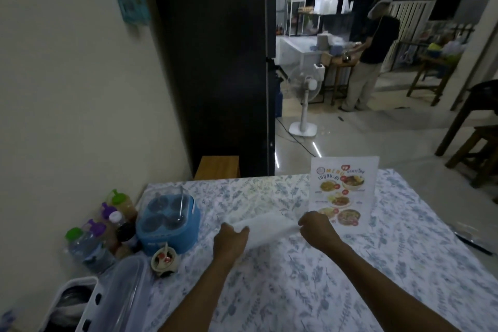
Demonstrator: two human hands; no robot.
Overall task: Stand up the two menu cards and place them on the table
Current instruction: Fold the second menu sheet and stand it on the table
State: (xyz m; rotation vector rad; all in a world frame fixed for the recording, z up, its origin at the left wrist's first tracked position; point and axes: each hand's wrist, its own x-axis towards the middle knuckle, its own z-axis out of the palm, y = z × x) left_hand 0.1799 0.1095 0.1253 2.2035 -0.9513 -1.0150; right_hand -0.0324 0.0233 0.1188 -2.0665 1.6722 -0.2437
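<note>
One menu card [343, 191] with colourful food pictures stands upright near the far right of the table [269, 277], which has a blue floral cloth. A second menu card [266, 228], seen as a pale blurred sheet, lies nearly flat just above the cloth between my hands. My left hand [231, 240] grips its left end and my right hand [318, 229] grips its right end. The right hand covers the standing card's lower left corner.
A blue condiment caddy [167, 224], several sauce bottles [107, 224], a small sauce cup [164, 260] and a clear lidded box [121, 294] crowd the table's left side by the wall. A person [372, 54] stands far off by a counter. A fan [305, 94] is on the floor.
</note>
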